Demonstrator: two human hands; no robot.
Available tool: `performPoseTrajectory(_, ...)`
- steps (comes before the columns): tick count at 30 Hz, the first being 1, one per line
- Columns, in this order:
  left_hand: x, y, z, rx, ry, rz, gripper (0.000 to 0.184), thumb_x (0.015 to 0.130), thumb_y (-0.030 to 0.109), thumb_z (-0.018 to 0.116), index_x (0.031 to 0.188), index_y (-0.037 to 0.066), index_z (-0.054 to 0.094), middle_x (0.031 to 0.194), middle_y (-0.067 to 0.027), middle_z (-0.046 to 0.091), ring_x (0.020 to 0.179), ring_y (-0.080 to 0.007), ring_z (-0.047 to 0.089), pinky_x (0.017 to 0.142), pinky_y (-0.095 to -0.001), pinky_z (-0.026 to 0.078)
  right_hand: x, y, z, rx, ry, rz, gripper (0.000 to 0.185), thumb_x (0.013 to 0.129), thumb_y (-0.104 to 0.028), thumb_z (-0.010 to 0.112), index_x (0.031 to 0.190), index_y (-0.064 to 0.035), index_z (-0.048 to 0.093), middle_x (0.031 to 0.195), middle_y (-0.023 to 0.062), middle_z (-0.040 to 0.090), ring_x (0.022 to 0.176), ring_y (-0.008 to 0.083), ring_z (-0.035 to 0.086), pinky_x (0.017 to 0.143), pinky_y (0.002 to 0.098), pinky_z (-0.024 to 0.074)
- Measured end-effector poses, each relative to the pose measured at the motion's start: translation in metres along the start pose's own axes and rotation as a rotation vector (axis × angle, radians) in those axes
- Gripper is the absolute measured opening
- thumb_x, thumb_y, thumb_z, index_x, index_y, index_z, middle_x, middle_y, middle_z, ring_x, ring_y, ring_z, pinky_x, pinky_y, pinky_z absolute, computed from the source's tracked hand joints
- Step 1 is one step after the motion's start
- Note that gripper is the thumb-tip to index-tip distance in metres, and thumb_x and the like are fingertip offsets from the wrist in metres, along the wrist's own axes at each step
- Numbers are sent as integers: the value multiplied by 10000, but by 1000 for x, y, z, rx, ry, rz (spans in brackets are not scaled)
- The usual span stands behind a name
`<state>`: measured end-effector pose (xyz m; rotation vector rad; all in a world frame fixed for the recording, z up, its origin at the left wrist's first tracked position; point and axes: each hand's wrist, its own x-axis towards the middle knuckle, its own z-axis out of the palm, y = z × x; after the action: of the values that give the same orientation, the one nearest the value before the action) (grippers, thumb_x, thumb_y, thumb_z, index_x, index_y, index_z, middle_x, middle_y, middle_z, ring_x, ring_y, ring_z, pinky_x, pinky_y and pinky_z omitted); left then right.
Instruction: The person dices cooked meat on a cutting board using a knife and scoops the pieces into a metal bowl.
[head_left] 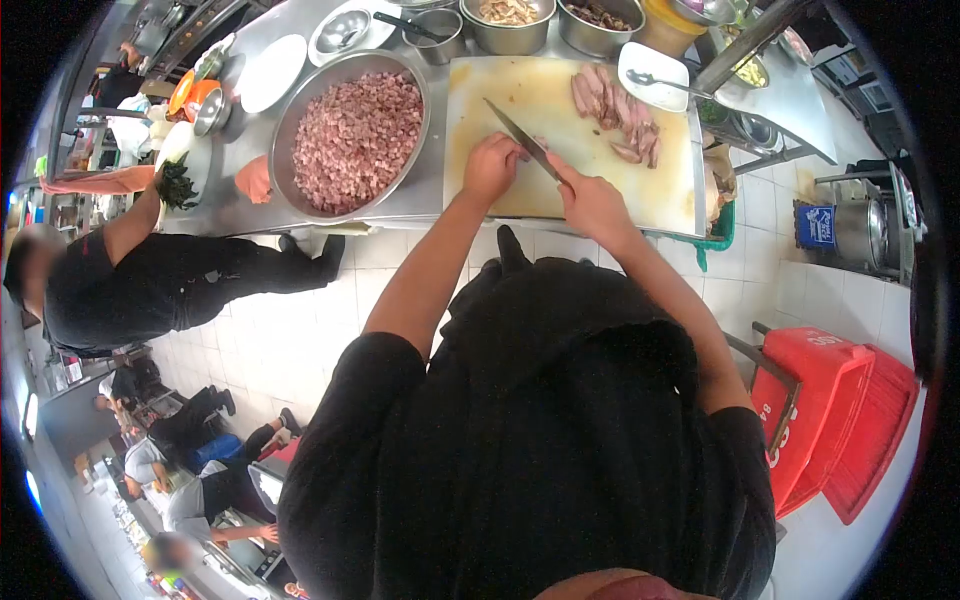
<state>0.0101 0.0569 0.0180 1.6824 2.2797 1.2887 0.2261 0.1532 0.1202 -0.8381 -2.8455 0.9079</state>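
Observation:
My right hand (592, 207) is wrapped round the handle of a kitchen knife (520, 134), whose blade slants up and left over the cutting board (468, 100). Beside the blade, on its left, is my left hand (490, 166) with the fingers curled and pressed together at the board. What those fingers hold is mostly hidden; a small bit of meat (541, 142) shows on the far side of the blade. Strips of sliced meat (622, 112) lie at the board's upper right.
A large steel bowl of diced meat (350, 145) stands left of the board. Metal pots (508, 38) line the back, and a white dish with a spoon (655, 78) sits at the board's far corner. A co-worker (170, 285) holds dark green leaves (177, 184) at left.

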Motion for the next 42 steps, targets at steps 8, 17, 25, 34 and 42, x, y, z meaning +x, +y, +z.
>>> performPoseTrajectory(8, -3, -6, 6, 7, 96, 21, 60, 814, 1, 717, 832, 56, 704, 875, -143, 678, 858, -377, 680, 761, -470, 555, -18, -11, -9, 18, -61, 34, 604, 1013, -199, 561, 1602, -291, 462, 876, 292, 720, 799, 490, 704, 783, 594, 563)
performPoseTrajectory(17, -5, -3, 1, -23, 3, -31, 75, 848, -5, 695, 900, 43, 721, 931, -149, 695, 910, -388, 676, 806, -474, 553, -7, 33, 32, 330, 130, -21, 600, 1017, -180, 580, 1595, -309, 480, 944, 292, 730, 844, 500, 706, 807, 582, 565)
performPoseTrajectory(25, -14, 2, -15, -126, 172, -126, 193, 867, 42, 706, 1057, 57, 734, 1129, -184, 713, 1032, -392, 688, 933, -422, 565, -23, 23, 28, 369, 76, -52, 580, 1024, -207, 596, 1586, -303, 493, 1033, 294, 731, 916, 499, 711, 858, 553, 571)
performPoseTrajectory(34, -52, -7, -50, -44, 119, -61, 170, 775, 41, 760, 934, 96, 737, 969, -109, 699, 945, -358, 677, 842, -474, 562, -21, 43, 32, 341, 93, 39, 596, 1021, -205, 596, 1595, -318, 478, 1149, 252, 739, 999, 479, 716, 901, 525, 572)
performPoseTrajectory(42, -67, -33, -31, -10, 101, 7, 185, 765, 63, 742, 936, 111, 690, 1010, -89, 663, 1014, -351, 655, 864, -464, 538, -26, 48, 33, 148, 41, -116, 603, 1067, -150, 501, 1654, -229, 384, 1291, 261, 710, 1083, 490, 707, 869, 531, 554)
